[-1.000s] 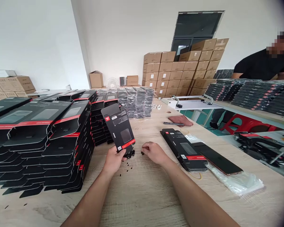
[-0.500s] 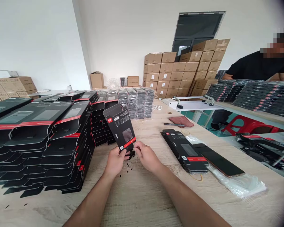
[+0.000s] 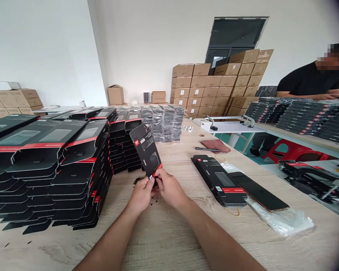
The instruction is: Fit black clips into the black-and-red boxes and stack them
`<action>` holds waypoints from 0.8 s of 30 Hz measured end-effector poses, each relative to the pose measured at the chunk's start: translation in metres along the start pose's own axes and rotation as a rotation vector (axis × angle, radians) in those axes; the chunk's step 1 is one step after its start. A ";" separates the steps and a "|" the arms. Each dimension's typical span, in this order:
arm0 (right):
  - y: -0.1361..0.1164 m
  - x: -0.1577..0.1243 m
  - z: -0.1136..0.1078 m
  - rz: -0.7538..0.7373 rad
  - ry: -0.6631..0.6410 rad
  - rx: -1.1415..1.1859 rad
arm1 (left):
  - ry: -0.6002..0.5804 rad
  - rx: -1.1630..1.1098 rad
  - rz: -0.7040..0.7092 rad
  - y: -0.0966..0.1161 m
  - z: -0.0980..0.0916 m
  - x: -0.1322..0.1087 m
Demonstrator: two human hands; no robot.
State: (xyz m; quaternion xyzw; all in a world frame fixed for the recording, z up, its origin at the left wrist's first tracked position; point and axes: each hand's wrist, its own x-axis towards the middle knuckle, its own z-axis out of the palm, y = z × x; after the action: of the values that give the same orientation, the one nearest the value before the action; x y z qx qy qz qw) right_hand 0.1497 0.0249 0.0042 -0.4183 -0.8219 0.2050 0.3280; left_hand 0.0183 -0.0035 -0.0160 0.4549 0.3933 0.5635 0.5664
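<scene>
While cartons [image 3: 214, 86] rise in a tall wall beneath a window [image 3: 234, 34] at the far end of the white room, a co-worker [image 3: 307, 81] in a black shirt leans over a shelf [image 3: 305, 116] packed with rows of black packs, a red stool [image 3: 296, 150] visible beyond it. The person's own table [image 3: 169, 244], pale wood-grain, carries most of the stock: tall stacks [image 3: 53, 169] of black, red-striped card sleeves fill its left side, and wrapped stacks [image 3: 162, 122] stand at the far end. As far as the layout shows, that bulk looks like the larger, already stacked share. To the right lies only a short stack [image 3: 217, 180], next to a phone [image 3: 257, 192] on a plastic bag [image 3: 282, 222], with a pen [image 3: 206, 149] and a reddish cloth [image 3: 215, 146] further off. How much remains beyond these piles cannot be told. One card [image 3: 145, 148] is held apart from every stack, tilted upright above the table, between the two hands and just right of the tall stacks. The left hand [image 3: 141, 195] is closed around its lower end, and the right hand [image 3: 169, 188] pinches the same end, its fingers partly hiding the edge. Small black scraps [image 3: 138, 180] lie on the wood just below the hands.
</scene>
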 end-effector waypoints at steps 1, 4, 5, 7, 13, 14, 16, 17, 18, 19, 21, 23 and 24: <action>0.002 0.000 0.000 -0.023 -0.014 0.066 | 0.001 0.003 -0.011 0.001 -0.001 0.000; 0.010 0.002 0.000 -0.005 -0.009 0.206 | 0.011 0.064 -0.045 0.005 -0.004 -0.002; 0.014 0.003 -0.002 0.037 0.012 0.222 | 0.009 0.088 -0.057 0.006 -0.005 -0.003; 0.021 0.005 -0.009 0.140 0.082 0.207 | -0.011 0.123 -0.074 0.009 -0.005 -0.005; 0.026 0.007 -0.037 0.204 0.209 0.548 | -0.159 0.355 -0.042 0.018 -0.002 -0.011; 0.023 0.006 -0.038 0.207 0.122 0.664 | -0.140 0.407 0.004 0.019 -0.003 -0.011; 0.017 0.002 -0.034 0.245 -0.085 0.856 | -0.074 0.363 0.068 0.024 -0.004 -0.012; 0.013 0.000 -0.030 0.267 -0.176 0.912 | -0.049 0.250 0.059 0.027 -0.005 -0.013; 0.010 -0.003 -0.026 0.285 -0.258 0.928 | -0.054 0.094 0.011 0.030 -0.006 -0.014; 0.007 -0.005 -0.023 0.299 -0.335 0.902 | -0.081 -0.074 -0.059 0.034 -0.007 -0.015; 0.001 -0.008 -0.018 0.316 -0.416 0.744 | -0.170 -0.352 -0.192 0.041 -0.008 -0.018; -0.004 -0.009 -0.019 0.313 -0.301 0.505 | -0.211 -0.487 -0.259 0.045 -0.009 -0.021; -0.006 -0.008 -0.021 0.299 -0.177 0.395 | -0.201 -0.506 -0.295 0.046 -0.010 -0.022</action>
State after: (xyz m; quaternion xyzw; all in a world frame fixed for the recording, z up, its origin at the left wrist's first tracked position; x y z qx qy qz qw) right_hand 0.1646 0.0158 0.0195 -0.4436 -0.7203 0.4434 0.2963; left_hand -0.0052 -0.0269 0.0240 0.2910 0.2445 0.5075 0.7733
